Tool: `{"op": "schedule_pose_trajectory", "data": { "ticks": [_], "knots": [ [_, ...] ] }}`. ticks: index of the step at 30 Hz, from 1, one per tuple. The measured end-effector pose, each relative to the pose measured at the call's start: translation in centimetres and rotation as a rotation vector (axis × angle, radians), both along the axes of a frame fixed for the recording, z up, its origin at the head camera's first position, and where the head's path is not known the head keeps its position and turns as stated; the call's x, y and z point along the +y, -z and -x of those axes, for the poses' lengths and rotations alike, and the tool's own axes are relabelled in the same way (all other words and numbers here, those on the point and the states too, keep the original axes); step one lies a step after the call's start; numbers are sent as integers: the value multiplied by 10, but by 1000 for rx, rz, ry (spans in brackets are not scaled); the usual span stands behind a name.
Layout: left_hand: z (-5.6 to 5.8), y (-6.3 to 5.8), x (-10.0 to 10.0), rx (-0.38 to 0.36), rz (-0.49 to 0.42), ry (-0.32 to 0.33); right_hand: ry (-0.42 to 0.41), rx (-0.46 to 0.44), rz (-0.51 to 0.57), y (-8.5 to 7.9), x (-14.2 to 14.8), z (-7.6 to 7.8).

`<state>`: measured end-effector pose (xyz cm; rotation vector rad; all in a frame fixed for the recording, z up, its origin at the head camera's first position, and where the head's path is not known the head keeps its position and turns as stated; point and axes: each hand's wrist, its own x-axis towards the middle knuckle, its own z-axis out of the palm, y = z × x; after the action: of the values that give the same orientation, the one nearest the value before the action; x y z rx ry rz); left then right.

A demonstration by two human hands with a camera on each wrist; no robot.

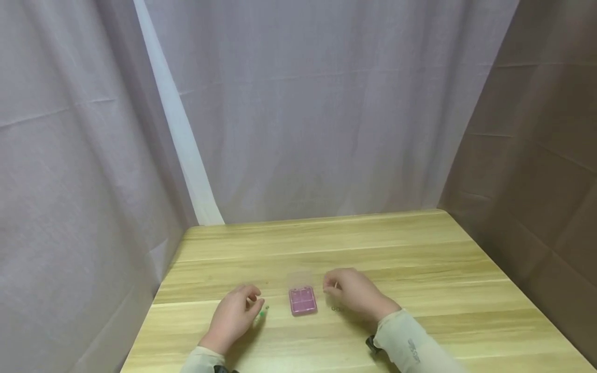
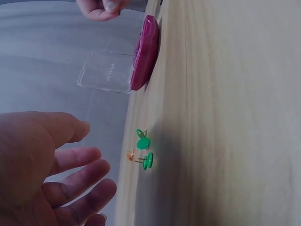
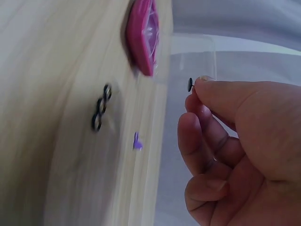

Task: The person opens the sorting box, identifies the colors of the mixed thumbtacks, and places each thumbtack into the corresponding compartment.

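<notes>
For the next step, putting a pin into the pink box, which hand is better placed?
Probably the right hand: it pinches a dark pin near the open box. The left hand holds nothing; the green pins near it lie on the table.

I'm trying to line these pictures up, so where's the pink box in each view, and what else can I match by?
Head: box low, just right of centre, left of the right hand.
Left wrist: box near the top centre, below and right of that hand.
Right wrist: box at the top, left of centre, cut by the top edge, up and left of that hand.
Shared landmark: the right hand.
</notes>
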<state>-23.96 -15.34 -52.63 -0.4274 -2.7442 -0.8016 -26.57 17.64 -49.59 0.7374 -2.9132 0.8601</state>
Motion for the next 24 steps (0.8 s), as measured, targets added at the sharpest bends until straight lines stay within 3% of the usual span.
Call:
{"op": "schedule_pose_trajectory", "data": {
  "ticks": [9, 24],
  "knots": [
    [0, 2, 1, -20, 4, -18, -29, 20, 2, 1, -26, 4],
    [1, 4, 5, -2, 20, 6, -65, 91, -22, 13, -36, 8]
  ]
}}
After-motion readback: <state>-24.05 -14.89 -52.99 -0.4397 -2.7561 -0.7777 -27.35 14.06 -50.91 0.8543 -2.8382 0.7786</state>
